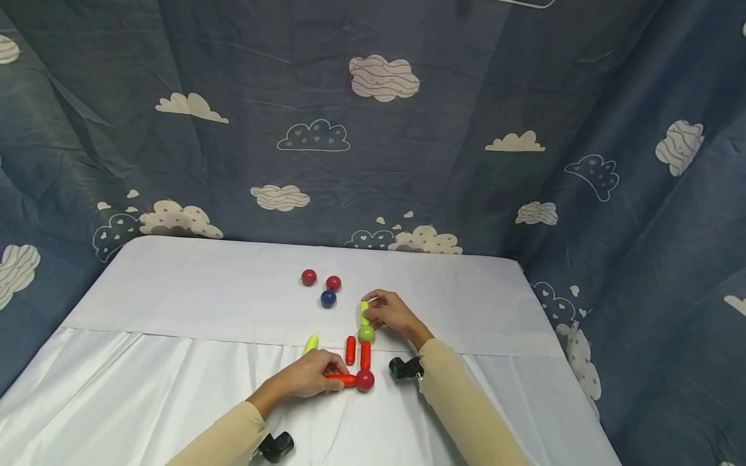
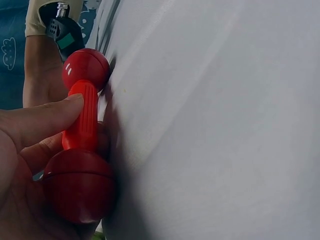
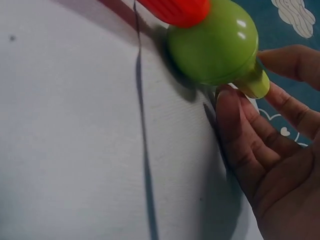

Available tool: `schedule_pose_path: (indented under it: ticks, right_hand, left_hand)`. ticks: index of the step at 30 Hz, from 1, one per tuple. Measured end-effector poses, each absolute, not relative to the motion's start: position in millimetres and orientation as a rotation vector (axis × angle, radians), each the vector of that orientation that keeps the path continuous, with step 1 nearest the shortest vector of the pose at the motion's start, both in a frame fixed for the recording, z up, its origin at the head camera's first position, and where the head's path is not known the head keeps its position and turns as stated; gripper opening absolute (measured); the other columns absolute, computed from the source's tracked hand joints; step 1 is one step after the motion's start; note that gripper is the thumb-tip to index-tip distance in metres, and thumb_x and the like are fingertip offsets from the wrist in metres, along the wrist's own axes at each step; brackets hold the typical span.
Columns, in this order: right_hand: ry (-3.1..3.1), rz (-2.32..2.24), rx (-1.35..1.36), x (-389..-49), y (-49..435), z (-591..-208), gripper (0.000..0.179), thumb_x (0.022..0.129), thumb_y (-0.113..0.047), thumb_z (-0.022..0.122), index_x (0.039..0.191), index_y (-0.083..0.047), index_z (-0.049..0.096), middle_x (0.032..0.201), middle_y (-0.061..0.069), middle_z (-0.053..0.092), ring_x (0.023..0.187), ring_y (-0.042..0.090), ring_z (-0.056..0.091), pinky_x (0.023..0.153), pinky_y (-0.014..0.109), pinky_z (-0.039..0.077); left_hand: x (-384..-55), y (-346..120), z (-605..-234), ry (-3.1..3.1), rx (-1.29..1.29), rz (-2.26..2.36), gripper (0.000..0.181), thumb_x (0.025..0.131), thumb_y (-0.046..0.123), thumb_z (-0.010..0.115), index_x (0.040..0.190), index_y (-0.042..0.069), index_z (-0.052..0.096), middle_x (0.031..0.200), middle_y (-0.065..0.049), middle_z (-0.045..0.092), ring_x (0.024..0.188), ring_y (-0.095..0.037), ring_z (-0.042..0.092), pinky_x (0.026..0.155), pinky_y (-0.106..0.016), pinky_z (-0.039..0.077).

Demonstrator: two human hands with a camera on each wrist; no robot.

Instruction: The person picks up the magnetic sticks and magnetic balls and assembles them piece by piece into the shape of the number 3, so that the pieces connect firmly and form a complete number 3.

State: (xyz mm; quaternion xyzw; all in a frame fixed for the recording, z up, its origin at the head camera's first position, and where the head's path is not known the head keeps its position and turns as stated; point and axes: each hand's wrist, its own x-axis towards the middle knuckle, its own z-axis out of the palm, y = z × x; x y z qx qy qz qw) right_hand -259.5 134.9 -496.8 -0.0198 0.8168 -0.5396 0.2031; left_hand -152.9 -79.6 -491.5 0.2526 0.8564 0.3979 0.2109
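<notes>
My left hand (image 1: 315, 373) grips a red ribbed rod (image 2: 84, 117) lying low over the white cloth. One end of it meets a red ball (image 1: 364, 380); in the left wrist view a second red ball (image 2: 80, 186) sits at the other end, near the palm. Another red rod (image 1: 365, 356) runs from the first ball to a green ball (image 1: 366, 334). From the green ball a yellow-green rod (image 1: 364, 313) points away, and my right hand (image 1: 394, 312) pinches it between thumb and fingers. The right fingers partly cover that rod.
A loose red rod (image 1: 350, 350) lies between the hands. Just beyond the left hand is a yellow-green rod (image 1: 311, 343), partly hidden. Farther back sit a blue ball (image 1: 328, 298) and two red balls (image 1: 309, 277). A dark cloud-patterned curtain (image 1: 408, 162) hangs behind the table.
</notes>
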Motion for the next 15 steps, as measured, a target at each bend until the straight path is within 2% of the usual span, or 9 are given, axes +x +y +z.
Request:
schedule_pose_path:
  ticks: [6, 15]
  right_hand:
    - [2.402, -1.367, -0.107, -265.8, 133.5, -490.4, 0.031, 0.087, -0.013, 0.069, 0.116, -0.007, 0.062, 0.100, 0.008, 0.061, 0.081, 0.019, 0.059, 0.071, 0.030, 0.051]
    - [2.444, -1.310, -0.159, -289.1, 123.7, -479.4, 0.028, 0.087, -0.009, 0.069, 0.114, -0.007, 0.063, 0.100, 0.007, 0.063, 0.085, 0.020, 0.057, 0.074, 0.032, 0.051]
  left_hand:
    - [-152.4, -79.6, -492.9, 2.371, 0.711, 1.118, 0.012, 0.083, 0.010, 0.074, 0.094, 0.008, 0.070, 0.082, 0.006, 0.060, 0.075, -0.009, 0.049, 0.068, -0.025, 0.041]
    - [-152.5, -79.8, -492.1, 2.376, 0.720, 1.115, 0.012, 0.082, 0.008, 0.074, 0.093, 0.007, 0.069, 0.081, 0.005, 0.060, 0.074, -0.010, 0.050, 0.068, -0.025, 0.042]
